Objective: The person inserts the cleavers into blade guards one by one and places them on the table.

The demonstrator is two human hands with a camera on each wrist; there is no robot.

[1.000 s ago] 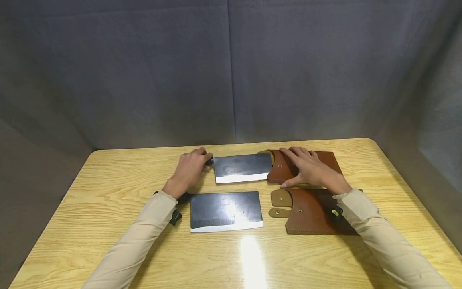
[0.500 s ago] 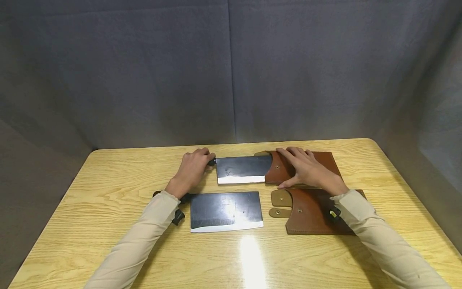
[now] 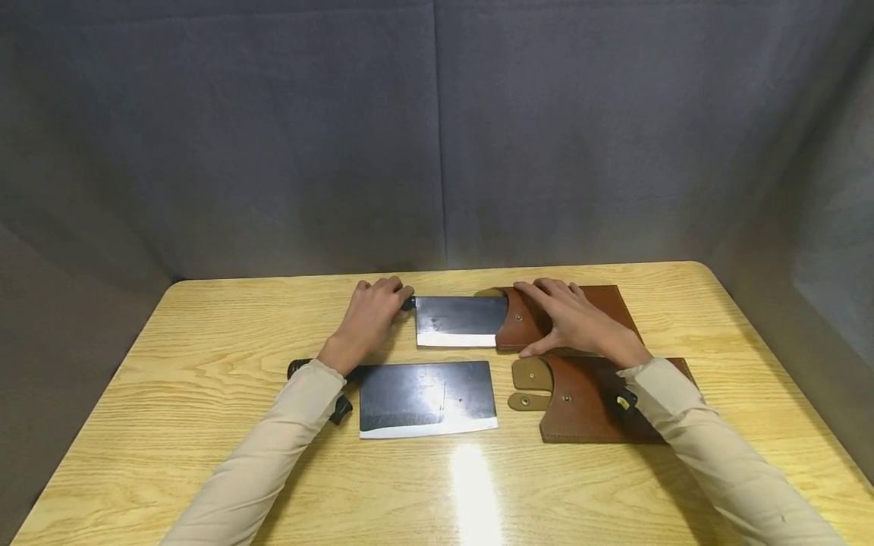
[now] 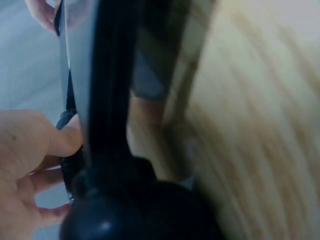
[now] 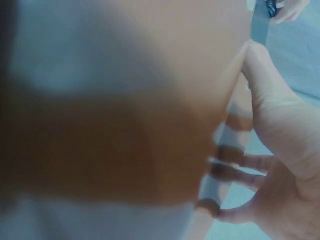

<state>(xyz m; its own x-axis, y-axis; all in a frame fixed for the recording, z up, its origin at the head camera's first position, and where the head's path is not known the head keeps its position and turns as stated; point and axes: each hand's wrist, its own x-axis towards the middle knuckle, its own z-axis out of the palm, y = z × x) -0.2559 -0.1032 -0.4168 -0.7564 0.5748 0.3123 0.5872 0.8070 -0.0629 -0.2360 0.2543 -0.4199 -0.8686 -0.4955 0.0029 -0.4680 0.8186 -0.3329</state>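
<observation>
Cleaver A (image 3: 456, 317) at frame centre, blade end inside the mouth of brown sheath A (image 3: 610, 301), right of centre. Left hand (image 3: 372, 311) — fingers pinching its black handle (image 3: 409, 303). Right hand (image 3: 576, 317) — fingers spread across sheath A, thumb toward its lower edge. Cleaver B (image 3: 426, 398) lies just below on the worktop (image 3: 382, 493); sheath B (image 3: 580, 413) lower right.
</observation>
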